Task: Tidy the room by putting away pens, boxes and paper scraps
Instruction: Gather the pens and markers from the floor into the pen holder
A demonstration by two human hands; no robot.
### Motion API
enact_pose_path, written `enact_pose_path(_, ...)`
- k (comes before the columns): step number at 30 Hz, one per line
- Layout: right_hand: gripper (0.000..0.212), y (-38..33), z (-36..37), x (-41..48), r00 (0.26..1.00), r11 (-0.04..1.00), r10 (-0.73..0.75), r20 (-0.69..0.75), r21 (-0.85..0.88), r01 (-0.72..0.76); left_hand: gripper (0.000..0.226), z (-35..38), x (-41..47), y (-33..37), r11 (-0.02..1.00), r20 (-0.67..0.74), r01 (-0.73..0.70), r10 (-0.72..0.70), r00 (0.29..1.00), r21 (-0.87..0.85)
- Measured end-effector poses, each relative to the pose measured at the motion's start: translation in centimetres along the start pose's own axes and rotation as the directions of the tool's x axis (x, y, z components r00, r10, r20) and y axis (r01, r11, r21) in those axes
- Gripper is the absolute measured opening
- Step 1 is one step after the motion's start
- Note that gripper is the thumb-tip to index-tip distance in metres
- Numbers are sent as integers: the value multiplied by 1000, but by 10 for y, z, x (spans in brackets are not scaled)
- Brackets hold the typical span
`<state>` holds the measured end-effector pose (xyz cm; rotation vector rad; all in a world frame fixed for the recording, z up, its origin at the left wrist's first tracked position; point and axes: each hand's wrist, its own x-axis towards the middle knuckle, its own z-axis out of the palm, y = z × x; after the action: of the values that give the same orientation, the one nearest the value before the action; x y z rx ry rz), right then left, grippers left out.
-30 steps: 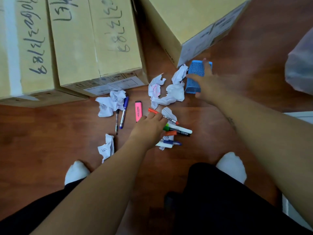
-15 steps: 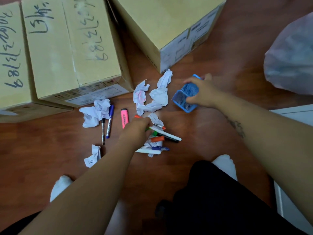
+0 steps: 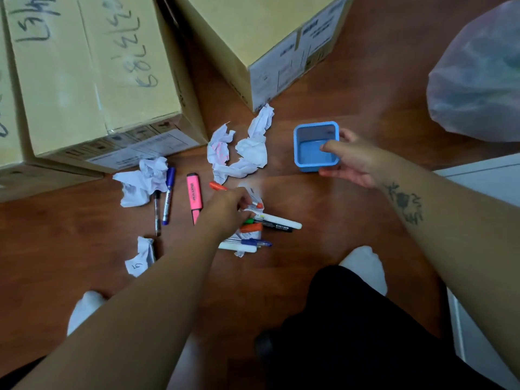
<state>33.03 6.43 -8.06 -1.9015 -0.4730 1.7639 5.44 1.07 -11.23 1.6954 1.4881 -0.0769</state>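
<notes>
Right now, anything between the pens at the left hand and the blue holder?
Nothing visible. Bare floor runs from the pens, gripped by the left hand, to the blue holder, upright in the right hand. Crumpled paper lies beside that path.

Both arms outstretched; left hand [image 3: 228, 210] in a pinch, right hand [image 3: 353, 160] in a curled grip.

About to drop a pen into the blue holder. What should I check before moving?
1. Blue holder upright, mouth up: ok.
2. Right hand grips the holder's side: ok.
3. Room inside the holder: ok, looks empty.
4. Left hand curled round the orange pen: ok.
5. Only one pen in that grip: cannot tell, fingers hide it.
6. Bare floor between pen pile and holder: ok.
</notes>
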Motion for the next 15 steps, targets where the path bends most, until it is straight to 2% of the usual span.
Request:
enact_pose_path(6, 48, 20, -3, 4, 998, 991, 47, -33, 125, -42, 11, -6, -2, 6, 999, -2, -19, 19, 1000, 36)
enact_pose_path(9, 41, 17, -4, 2, 998, 991, 60, -5, 117, -59, 4, -27, -11, 18, 1000, -41, 14, -15, 999, -27)
enact_pose_path(15, 29, 6, -4, -16, 991, 990, 119, 60, 70, -123, 10, -95, -29, 67, 980, -214, -23, -20, 977, -199)
